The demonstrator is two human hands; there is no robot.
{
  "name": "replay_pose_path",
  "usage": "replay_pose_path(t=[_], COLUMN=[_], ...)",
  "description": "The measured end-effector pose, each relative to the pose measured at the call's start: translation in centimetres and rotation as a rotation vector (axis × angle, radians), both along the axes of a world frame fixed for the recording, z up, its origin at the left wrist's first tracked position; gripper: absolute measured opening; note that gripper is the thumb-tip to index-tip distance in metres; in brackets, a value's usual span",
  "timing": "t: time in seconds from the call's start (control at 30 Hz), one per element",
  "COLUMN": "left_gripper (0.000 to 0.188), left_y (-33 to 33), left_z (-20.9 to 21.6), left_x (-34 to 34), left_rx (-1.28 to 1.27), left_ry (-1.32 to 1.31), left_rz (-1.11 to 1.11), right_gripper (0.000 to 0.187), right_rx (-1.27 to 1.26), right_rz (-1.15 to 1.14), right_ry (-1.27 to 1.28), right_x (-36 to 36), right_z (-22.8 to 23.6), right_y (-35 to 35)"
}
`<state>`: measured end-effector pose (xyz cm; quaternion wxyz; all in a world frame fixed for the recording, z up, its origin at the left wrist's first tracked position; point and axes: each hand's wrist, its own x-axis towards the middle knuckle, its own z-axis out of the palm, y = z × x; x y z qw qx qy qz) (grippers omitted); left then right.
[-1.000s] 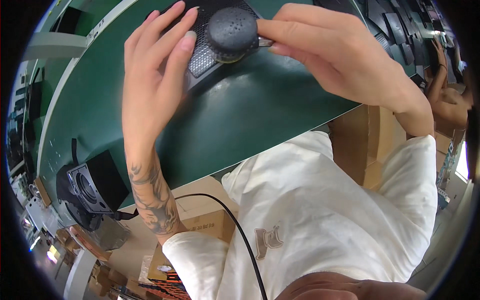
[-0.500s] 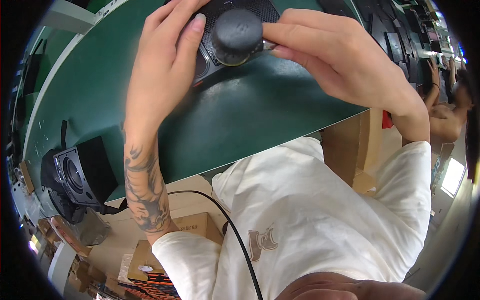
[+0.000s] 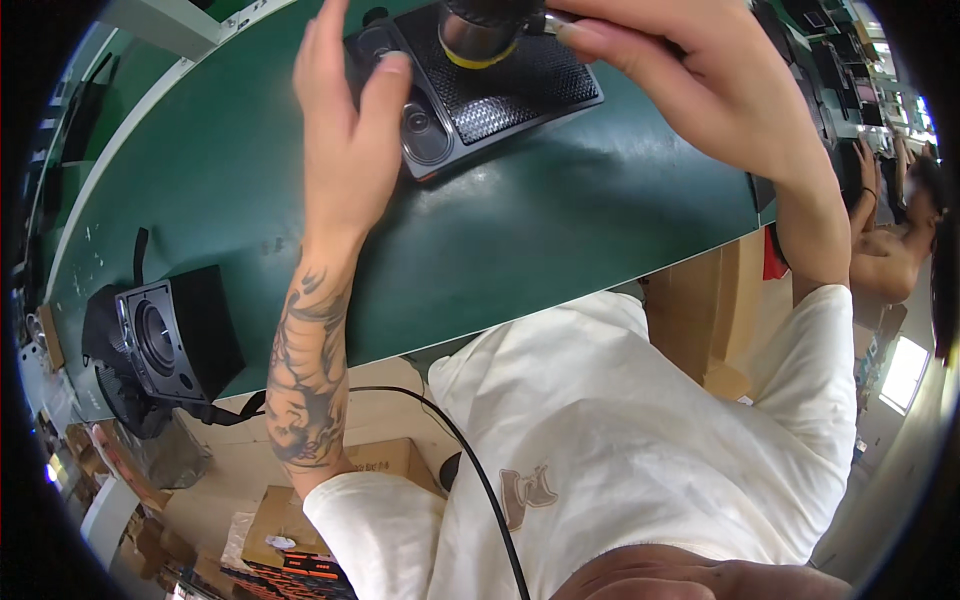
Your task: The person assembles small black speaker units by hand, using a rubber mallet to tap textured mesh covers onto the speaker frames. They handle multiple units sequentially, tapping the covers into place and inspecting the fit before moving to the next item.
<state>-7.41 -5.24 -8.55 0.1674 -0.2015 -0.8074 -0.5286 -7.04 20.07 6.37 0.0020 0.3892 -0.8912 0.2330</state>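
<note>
A black speaker (image 3: 520, 118) with a shiny textured face lies on the green table. Its left end carries grey-framed rounded drivers. My left hand (image 3: 350, 140) is at that end, fingers stretched out along the side and thumb over the face near a driver. Over the textured face is a mallet (image 3: 482, 38) with a black cylindrical head and a yellow rim at its lower end. My right hand (image 3: 690, 85) is closed around its handle, to the right of the head. Most of the handle is hidden by my fingers, and the head's top is cut off by the picture's edge.
A black box speaker (image 3: 178, 335) with a round driver stands at the table's left edge, beside a black strap. A black cable (image 3: 440, 415) runs across my front. Cardboard boxes (image 3: 690, 310) are below the table edge. Another person (image 3: 893, 240) is at the far right.
The mallet has gone farther up in the picture with my right hand, uncovering more of the speaker's textured face. My left hand has shifted slightly right, and its fingers are straighter.
</note>
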Motion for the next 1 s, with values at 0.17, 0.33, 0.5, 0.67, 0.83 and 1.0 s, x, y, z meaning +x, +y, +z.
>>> replay_pose_path(t=[0.17,0.33,0.5,0.67,0.83,1.0], left_gripper=[0.098,0.093,0.099,0.073,0.063,0.103], left_y=[1.1,0.6,0.6,1.4,1.1,4.0], left_z=[0.7,-0.3,0.4,1.0,4.9,8.7], left_x=[1.6,1.0,1.1,1.2,2.6,2.4], left_rx=[0.146,0.078,-0.027,-0.156,-0.314,-0.852], left_ry=[-0.240,-0.191,-0.173,-0.015,0.179,0.131], left_rz=[-0.122,-0.101,-0.087,0.057,0.036,-0.180], right_gripper=[0.020,0.019,0.019,0.027,0.030,0.034], right_rx=[-0.079,-0.036,-0.109,-0.272,-0.232,-0.131], right_rz=[-0.007,0.090,-0.039,-0.352,-0.593,-0.689], right_ry=[-0.013,-0.050,0.012,0.219,0.143,0.168], right_x=[-2.4,-4.0,-2.0,0.0,0.6,0.0], right_z=[-1.3,-1.8,0.4,-5.3,-12.6,-15.5], right_y=[-0.7,-2.0,0.1,6.3,7.8,6.8])
